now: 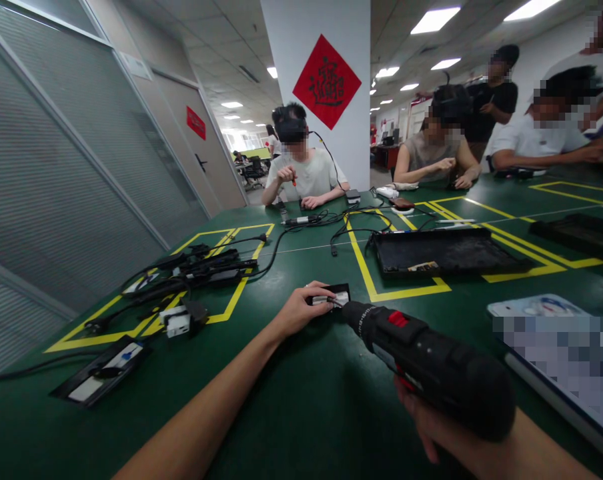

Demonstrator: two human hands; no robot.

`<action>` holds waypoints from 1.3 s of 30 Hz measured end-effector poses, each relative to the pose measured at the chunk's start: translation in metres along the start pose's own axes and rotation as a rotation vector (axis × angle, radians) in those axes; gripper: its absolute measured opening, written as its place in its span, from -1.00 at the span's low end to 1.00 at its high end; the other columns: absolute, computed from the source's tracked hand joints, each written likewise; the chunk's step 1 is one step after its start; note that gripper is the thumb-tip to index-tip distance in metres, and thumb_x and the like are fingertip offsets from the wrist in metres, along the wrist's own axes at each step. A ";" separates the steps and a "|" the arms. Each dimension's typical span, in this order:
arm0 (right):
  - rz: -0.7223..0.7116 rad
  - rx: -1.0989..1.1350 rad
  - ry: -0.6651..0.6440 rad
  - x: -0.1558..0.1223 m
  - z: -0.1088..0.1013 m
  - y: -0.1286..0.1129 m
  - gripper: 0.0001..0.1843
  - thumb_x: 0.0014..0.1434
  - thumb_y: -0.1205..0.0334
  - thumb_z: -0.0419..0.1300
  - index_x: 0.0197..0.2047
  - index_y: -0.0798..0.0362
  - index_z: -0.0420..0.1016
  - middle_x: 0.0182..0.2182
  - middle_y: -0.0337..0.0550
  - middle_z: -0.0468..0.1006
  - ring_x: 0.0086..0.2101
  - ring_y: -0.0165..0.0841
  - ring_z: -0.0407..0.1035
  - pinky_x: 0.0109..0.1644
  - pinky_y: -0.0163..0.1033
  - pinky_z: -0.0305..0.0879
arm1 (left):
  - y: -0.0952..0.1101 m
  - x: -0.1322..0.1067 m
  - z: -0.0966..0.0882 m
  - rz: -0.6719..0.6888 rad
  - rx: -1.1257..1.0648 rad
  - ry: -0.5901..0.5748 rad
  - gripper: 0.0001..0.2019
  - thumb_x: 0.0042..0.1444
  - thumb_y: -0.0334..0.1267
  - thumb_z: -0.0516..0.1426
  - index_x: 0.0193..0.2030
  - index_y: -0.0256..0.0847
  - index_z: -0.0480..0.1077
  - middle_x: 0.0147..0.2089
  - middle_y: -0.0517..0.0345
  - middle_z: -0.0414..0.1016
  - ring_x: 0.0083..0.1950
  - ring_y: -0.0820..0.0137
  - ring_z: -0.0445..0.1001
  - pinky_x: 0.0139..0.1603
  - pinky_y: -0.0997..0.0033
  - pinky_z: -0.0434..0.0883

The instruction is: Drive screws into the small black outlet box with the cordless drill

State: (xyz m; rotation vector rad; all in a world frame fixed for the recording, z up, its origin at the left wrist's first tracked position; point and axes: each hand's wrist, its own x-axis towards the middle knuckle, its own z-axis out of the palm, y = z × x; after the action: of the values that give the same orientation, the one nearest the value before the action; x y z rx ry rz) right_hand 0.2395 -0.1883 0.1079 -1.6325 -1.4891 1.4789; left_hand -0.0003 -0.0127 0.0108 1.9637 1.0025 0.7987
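Note:
My right hand (419,413) is wrapped round the handle of a black cordless drill (436,360) with a red switch on top. The drill points away from me and to the left. Its bit reaches a small dark case (343,291) with a light part inside; whether the tip sits in a screw is too small to see. On the green table (291,400), my left hand (301,308) grips that case from its left side, fingers lying over its top.
Black adapters and cables (206,270) lie in a heap at left, near a white plug (175,321) and a black case with a label (101,370). A black tray (446,252) stands ahead at right. A large book-like box (546,347) lies at right. Several people sit across.

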 end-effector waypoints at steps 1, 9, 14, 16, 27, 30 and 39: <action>-0.001 -0.007 0.004 0.000 0.000 0.000 -0.91 -0.09 0.26 0.23 -0.56 0.05 0.41 -0.73 -0.30 0.38 -0.66 -0.48 0.32 -0.58 -0.42 0.24 | 0.001 0.000 0.000 0.000 0.004 0.001 -0.80 0.00 -0.26 0.16 -0.20 -0.18 0.47 0.00 0.08 0.33 -0.02 0.32 0.34 0.01 0.35 0.25; 0.037 0.015 -0.004 0.000 -0.002 0.003 -0.87 -0.07 0.24 0.22 -0.58 0.03 0.40 -0.72 -0.27 0.39 -0.65 -0.46 0.33 -0.57 -0.40 0.26 | -0.002 0.001 0.000 0.001 0.010 0.008 -0.80 0.00 -0.25 0.16 -0.20 -0.18 0.48 0.01 0.05 0.33 -0.02 0.29 0.35 0.03 0.28 0.26; 0.054 0.053 0.000 0.000 -0.002 0.002 -0.83 -0.04 0.24 0.21 -0.61 0.05 0.40 -0.73 -0.28 0.38 -0.65 -0.47 0.34 -0.55 -0.40 0.29 | -0.002 0.001 0.000 0.015 -0.007 0.004 -0.80 0.01 -0.25 0.16 -0.19 -0.18 0.47 -0.02 0.06 0.35 -0.03 0.31 0.35 0.01 0.30 0.27; 0.054 0.053 -0.004 0.001 -0.001 0.004 -0.82 -0.03 0.24 0.21 -0.62 0.05 0.41 -0.72 -0.27 0.39 -0.64 -0.48 0.33 -0.55 -0.40 0.29 | -0.001 0.001 0.000 0.016 -0.002 0.003 -0.80 0.01 -0.25 0.16 -0.19 -0.18 0.47 -0.01 0.07 0.34 -0.03 0.31 0.35 0.01 0.32 0.26; 0.028 0.002 0.004 0.007 0.005 0.018 -0.82 0.00 0.15 0.19 -0.56 0.03 0.42 -0.74 -0.30 0.38 -0.66 -0.47 0.35 -0.59 -0.44 0.24 | -0.005 0.001 0.001 0.023 0.021 0.011 -0.78 0.00 -0.22 0.17 -0.19 -0.19 0.48 0.00 0.06 0.35 0.00 0.30 0.34 0.03 0.34 0.25; 0.051 0.007 -0.007 0.004 0.001 0.014 -0.79 0.00 0.16 0.19 -0.59 0.03 0.41 -0.72 -0.27 0.41 -0.64 -0.47 0.36 -0.57 -0.43 0.26 | -0.004 0.001 0.001 0.015 0.018 0.014 -0.79 0.00 -0.22 0.17 -0.20 -0.18 0.48 0.01 0.06 0.34 -0.01 0.30 0.34 0.02 0.34 0.25; -0.008 0.042 0.025 0.012 0.010 0.027 -0.87 0.05 0.16 0.15 -0.43 0.03 0.44 -0.77 -0.34 0.31 -0.66 -0.46 0.35 -0.62 -0.44 0.25 | -0.002 0.001 0.000 0.021 0.005 0.008 -0.79 0.01 -0.22 0.16 -0.19 -0.18 0.47 -0.01 0.06 0.35 0.00 0.30 0.34 0.03 0.34 0.25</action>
State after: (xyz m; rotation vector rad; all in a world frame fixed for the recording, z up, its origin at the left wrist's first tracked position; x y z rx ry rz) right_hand 0.2386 -0.1884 0.0771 -1.6130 -1.4397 1.4700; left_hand -0.0005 -0.0113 0.0092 1.9794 0.9907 0.8175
